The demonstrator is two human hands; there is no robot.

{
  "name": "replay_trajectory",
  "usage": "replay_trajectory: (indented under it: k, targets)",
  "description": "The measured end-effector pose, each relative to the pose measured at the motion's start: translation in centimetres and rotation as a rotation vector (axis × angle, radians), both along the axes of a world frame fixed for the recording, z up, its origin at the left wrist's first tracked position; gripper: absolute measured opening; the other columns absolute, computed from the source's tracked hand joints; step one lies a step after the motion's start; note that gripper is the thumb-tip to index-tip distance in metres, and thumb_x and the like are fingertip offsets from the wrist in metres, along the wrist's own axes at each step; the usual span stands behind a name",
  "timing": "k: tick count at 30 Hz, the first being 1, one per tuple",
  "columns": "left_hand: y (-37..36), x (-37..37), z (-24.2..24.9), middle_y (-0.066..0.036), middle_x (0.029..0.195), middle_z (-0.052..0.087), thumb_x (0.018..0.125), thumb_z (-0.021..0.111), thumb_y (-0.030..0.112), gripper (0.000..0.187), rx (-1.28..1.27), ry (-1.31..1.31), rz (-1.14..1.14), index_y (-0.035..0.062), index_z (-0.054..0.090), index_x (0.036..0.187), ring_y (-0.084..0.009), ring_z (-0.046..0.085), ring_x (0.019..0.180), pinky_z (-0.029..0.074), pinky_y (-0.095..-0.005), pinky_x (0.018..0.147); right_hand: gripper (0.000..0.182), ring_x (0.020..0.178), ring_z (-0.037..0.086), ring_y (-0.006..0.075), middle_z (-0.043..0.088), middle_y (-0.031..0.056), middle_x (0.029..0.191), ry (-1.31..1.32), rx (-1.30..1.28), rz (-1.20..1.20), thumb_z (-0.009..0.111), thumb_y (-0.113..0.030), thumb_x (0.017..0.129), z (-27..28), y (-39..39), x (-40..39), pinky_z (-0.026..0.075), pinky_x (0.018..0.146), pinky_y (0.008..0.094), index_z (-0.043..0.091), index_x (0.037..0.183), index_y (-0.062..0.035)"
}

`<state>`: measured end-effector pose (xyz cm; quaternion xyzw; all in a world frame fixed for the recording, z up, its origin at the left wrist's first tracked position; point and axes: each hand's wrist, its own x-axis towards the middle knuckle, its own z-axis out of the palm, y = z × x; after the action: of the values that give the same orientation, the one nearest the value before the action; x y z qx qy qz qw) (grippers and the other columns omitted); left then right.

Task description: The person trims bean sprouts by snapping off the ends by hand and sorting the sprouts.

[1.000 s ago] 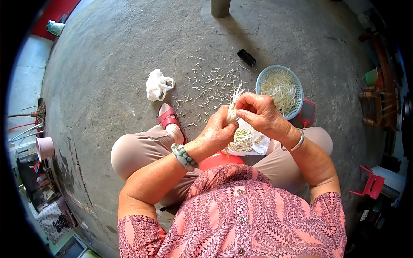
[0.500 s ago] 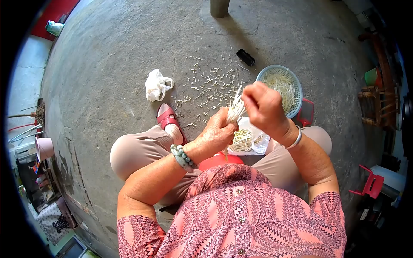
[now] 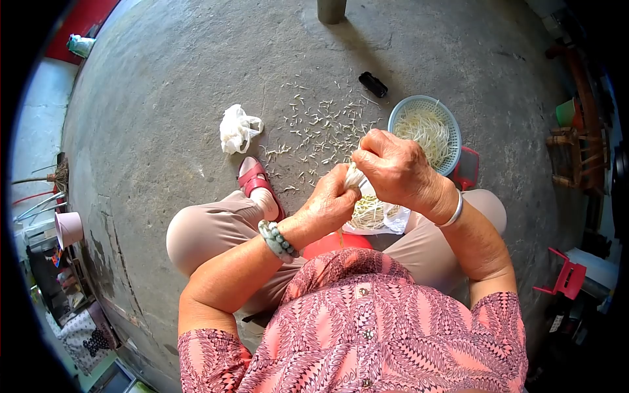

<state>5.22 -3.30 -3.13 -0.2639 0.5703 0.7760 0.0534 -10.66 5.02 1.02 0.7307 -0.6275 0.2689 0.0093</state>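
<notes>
My left hand (image 3: 331, 202) is closed round a bundle of bean sprouts (image 3: 354, 177), whose white stems stick out above the thumb. My right hand (image 3: 398, 169) is closed over the upper ends of the same bundle, and its fingers hide the tips. Below my hands, more bean sprouts (image 3: 368, 213) lie in a white plastic bag (image 3: 392, 221) between my knees. Just beyond the right hand stands a light blue colander (image 3: 452, 124) with pale sprouts (image 3: 422, 134) in it.
Broken sprout bits (image 3: 321, 121) are scattered over the concrete floor. A crumpled white bag (image 3: 239, 129) lies near my red sandal (image 3: 252, 175). A black object (image 3: 373, 84) and a red-handled item (image 3: 467, 167) lie near the colander. A red stool (image 3: 565, 274) is at right.
My right hand has come down and left onto the upper ends of the sprouts, covering the tips that showed before. My left hand has stayed in place round the bundle.
</notes>
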Motion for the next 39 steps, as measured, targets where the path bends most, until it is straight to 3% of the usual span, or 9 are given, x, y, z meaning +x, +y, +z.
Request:
replay_trajectory:
  k: [8, 13, 17, 20, 24, 26, 30, 35, 39]
  targets:
    - [0.3, 0.0, -0.4, 0.001, 0.075, 0.048, 0.091, 0.047, 0.010, 0.011, -0.025, 0.015, -0.009, 0.0054, 0.047, 0.101, -0.0059, 0.045, 0.058, 0.041, -0.0235, 0.050, 0.014, 0.062, 0.056, 0.0296, 0.051, 0.0095, 0.071, -0.074, -0.098, -0.103, 0.062, -0.002, 0.060, 0.4, -0.3, -0.1, 0.047, 0.052, 0.0398, 0.050, 0.068, -0.0046]
    - [0.1, 0.0, 0.3, -0.001, 0.077, 0.049, 0.090, 0.047, 0.009, 0.009, -0.194, 0.011, -0.064, 0.0050, 0.049, 0.098, -0.0070, 0.046, 0.059, 0.040, -0.0249, 0.051, 0.028, 0.103, 0.056, 0.0340, 0.061, 0.0146, 0.108, -0.147, -0.086, -0.149, 0.067, -0.009, 0.075, -0.2, -0.9, -1.0, 0.044, 0.089, 0.0413, 0.065, 0.102, -0.0038]
    - [0.4, 0.1, -0.9, -0.005, 0.080, 0.051, 0.087, 0.048, 0.004, 0.013, -0.429, 0.110, -0.064, 0.0023, 0.048, 0.100, -0.0136, 0.047, 0.065, 0.041, -0.0296, 0.057, 0.020, 0.099, 0.057, 0.0342, 0.061, 0.0143, 0.105, -0.136, 0.060, -0.007, 0.066, -0.013, 0.075, -0.4, -0.1, -0.6, 0.044, 0.084, 0.0400, 0.064, 0.092, -0.0034]
    - [0.4, 0.1, -1.1, -0.010, 0.081, 0.051, 0.085, 0.048, 0.000, 0.019, -0.518, 0.114, -0.070, 0.0006, 0.046, 0.104, -0.0181, 0.047, 0.069, 0.041, -0.0332, 0.062, 0.010, 0.113, 0.052, 0.0344, 0.061, 0.0130, 0.113, -0.221, 0.236, 0.014, 0.066, -0.007, 0.076, 0.2, 0.3, -0.4, 0.038, 0.097, 0.0453, 0.063, 0.085, -0.0034]
    - [0.5, -0.1, -0.9, -0.012, 0.080, 0.051, 0.085, 0.049, 0.001, 0.021, -0.531, 0.101, -0.085, -0.0001, 0.046, 0.105, -0.0187, 0.047, 0.069, 0.042, -0.0349, 0.063, 0.007, 0.108, 0.054, 0.0335, 0.061, 0.0129, 0.104, -0.251, 0.259, 0.034, 0.064, -0.004, 0.075, -0.1, 0.4, -0.1, 0.039, 0.093, 0.0473, 0.059, 0.079, -0.0009]
    - [0.4, -0.1, -0.2, -0.012, 0.079, 0.051, 0.085, 0.049, 0.002, 0.021, -0.530, 0.073, -0.104, -0.0008, 0.045, 0.106, -0.0191, 0.048, 0.070, 0.042, -0.0353, 0.064, 0.008, 0.102, 0.055, 0.0336, 0.060, 0.0130, 0.098, -0.034, 0.110, 0.005, 0.062, -0.001, 0.070, 0.0, 0.2, 0.7, 0.040, 0.088, 0.0481, 0.058, 0.078, -0.0006]
    - [0.5, -0.2, -1.1, -0.006, 0.077, 0.052, 0.088, 0.049, 0.006, 0.017, -0.404, 0.080, -0.102, 0.0012, 0.047, 0.104, -0.0129, 0.047, 0.065, 0.042, -0.0292, 0.059, 0.018, 0.095, 0.057, 0.0285, 0.057, 0.0114, 0.096, 0.191, -0.030, -0.109, 0.062, -0.009, 0.066, 0.5, 0.1, 0.6, 0.035, 0.093, 0.0618, 0.059, 0.082, -0.0012]
    - [0.0, 0.0, 0.9, -0.002, 0.074, 0.052, 0.088, 0.049, 0.008, 0.016, 0.109, 0.092, -0.053, 0.0025, 0.049, 0.103, -0.0092, 0.049, 0.062, 0.044, -0.0269, 0.056, 0.021, 0.089, 0.061, 0.0302, 0.061, 0.0137, 0.100, -0.092, -0.200, -0.183, 0.067, 0.000, 0.069, 0.2, -0.3, -3.3, 0.049, 0.078, 0.0384, 0.062, 0.090, -0.0019]
    - [0.0, 0.1, 1.3, 0.003, 0.079, 0.052, 0.093, 0.052, 0.011, 0.011, 0.251, 0.135, -0.054, 0.0060, 0.051, 0.102, -0.0037, 0.043, 0.059, 0.038, -0.0207, 0.052, 0.026, 0.098, 0.059, 0.0324, 0.061, 0.0149, 0.103, -0.268, -0.084, -0.288, 0.066, -0.001, 0.071, 1.0, -0.7, -1.9, 0.047, 0.086, 0.0407, 0.061, 0.096, -0.0011]
